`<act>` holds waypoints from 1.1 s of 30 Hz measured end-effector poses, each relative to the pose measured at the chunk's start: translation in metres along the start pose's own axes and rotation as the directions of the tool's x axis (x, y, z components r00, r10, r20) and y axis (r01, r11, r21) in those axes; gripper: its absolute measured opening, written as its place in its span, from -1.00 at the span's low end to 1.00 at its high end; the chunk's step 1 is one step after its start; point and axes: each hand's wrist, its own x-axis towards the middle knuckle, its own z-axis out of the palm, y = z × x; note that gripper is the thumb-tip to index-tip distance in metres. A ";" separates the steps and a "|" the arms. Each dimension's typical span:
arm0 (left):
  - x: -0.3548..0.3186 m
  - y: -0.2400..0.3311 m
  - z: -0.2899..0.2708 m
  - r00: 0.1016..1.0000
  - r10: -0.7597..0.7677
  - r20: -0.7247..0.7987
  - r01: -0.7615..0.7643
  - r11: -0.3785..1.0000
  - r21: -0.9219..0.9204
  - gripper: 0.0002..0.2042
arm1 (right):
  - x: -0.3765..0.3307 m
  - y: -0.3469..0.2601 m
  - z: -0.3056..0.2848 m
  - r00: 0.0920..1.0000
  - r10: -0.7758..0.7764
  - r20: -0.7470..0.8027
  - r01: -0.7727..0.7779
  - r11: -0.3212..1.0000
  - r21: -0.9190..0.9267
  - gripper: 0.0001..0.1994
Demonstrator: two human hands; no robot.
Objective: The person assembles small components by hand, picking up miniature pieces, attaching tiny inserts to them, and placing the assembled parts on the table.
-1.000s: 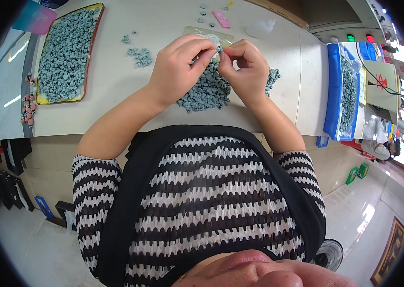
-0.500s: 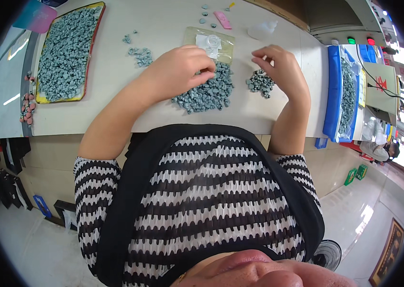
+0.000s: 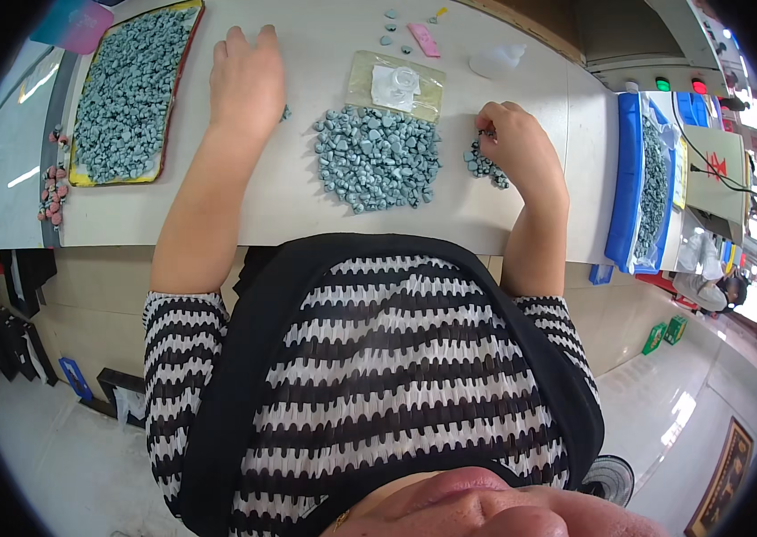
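Observation:
A broad heap of small blue-green stone-like pieces (image 3: 378, 166) lies in the middle of the white table. To its left, my left hand (image 3: 248, 85) reaches forward over the tabletop with its fingers apart; whatever is under the palm is hidden, and a small blue-green piece (image 3: 286, 114) peeks out beside it. On the other side, my right hand (image 3: 526, 148) is above a smaller pile of darker pieces (image 3: 484, 168), thumb and fingers pinched together. Something small and dark shows at those fingertips, too small to make out.
A yellow-rimmed tray (image 3: 183, 85) full of similar pieces stands at left, near pink beads (image 3: 53, 192). Behind the heap lie an olive packet (image 3: 360, 76), a pink packet (image 3: 424, 39) and a clear plastic item (image 3: 496, 60). A blue bin (image 3: 624, 188) stands at right.
My left hand has left the middle heap and moved left and forward, over the small scattered group. My right hand has come down to the darker pile, its fingers closing.

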 end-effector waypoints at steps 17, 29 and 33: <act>-0.004 -0.034 -0.055 0.883 0.288 0.372 -0.073 0.865 -0.496 -0.38 | 0.012 0.004 0.000 0.990 -0.099 -0.099 0.119 0.968 0.219 -0.80; -0.018 -0.022 0.012 0.914 0.391 0.108 -0.311 0.846 -0.433 -0.59 | 0.008 -0.003 -0.004 0.943 -0.167 -0.287 0.254 0.920 0.300 -0.84; -0.007 -0.008 0.025 0.917 0.398 0.034 -0.321 0.786 -0.528 -0.69 | 0.009 -0.005 0.004 0.876 -0.253 -0.410 0.373 0.895 0.244 -0.84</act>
